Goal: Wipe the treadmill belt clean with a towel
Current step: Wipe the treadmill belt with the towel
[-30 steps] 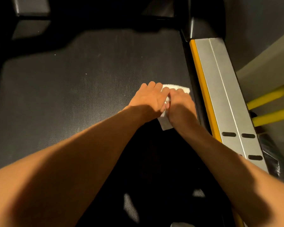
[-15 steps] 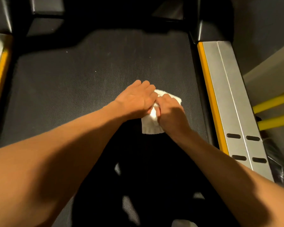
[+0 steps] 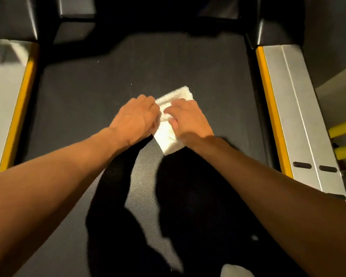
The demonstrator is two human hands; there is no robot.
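Note:
A small white folded towel (image 3: pixel 168 136) lies flat on the dark textured treadmill belt (image 3: pixel 88 92), near its middle. My left hand (image 3: pixel 135 118) presses on the towel's left edge with its fingers curled onto the cloth. My right hand (image 3: pixel 188 118) rests on the towel's right side, fingers bent and gripping the fabric. The two hands nearly touch over the towel, hiding its middle. The far corner and the near corner of the towel stick out from under them.
Silver side rails with yellow inner strips run along the belt, one on the right (image 3: pixel 296 108) and one on the left (image 3: pixel 6 100). The black motor housing (image 3: pixel 148 19) closes the far end. Yellow bars (image 3: pixel 344 126) stand beyond the right rail. Small white specks dot the belt.
Both hands have slid the towel leftward from beside the right rail to the middle of the belt. The hands have drawn slightly apart, so more of the towel shows.

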